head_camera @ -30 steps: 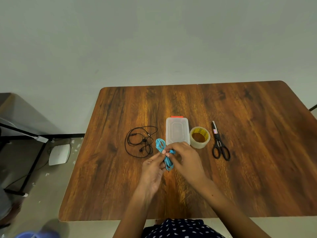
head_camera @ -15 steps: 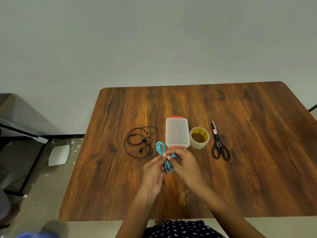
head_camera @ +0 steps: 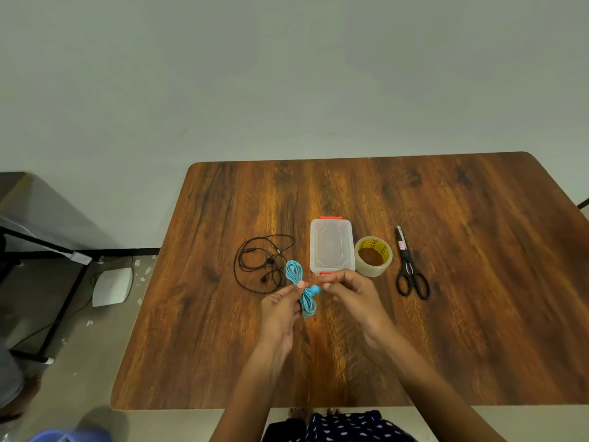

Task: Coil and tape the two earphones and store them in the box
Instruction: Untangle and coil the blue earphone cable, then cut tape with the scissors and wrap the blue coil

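Above the tabletop, the left hand pinches the coiled blue earphone; the right hand curls beside it, fingertips pinched together.

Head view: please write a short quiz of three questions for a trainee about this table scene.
1. True or false: the left hand pinches the coiled blue earphone.
2. Which lies farthest right on the table? A) tape roll B) scissors C) plastic box
3. Fill in: the black earphone lies loose, not yet ____.

Key: 1 true; 2 B; 3 coiled.
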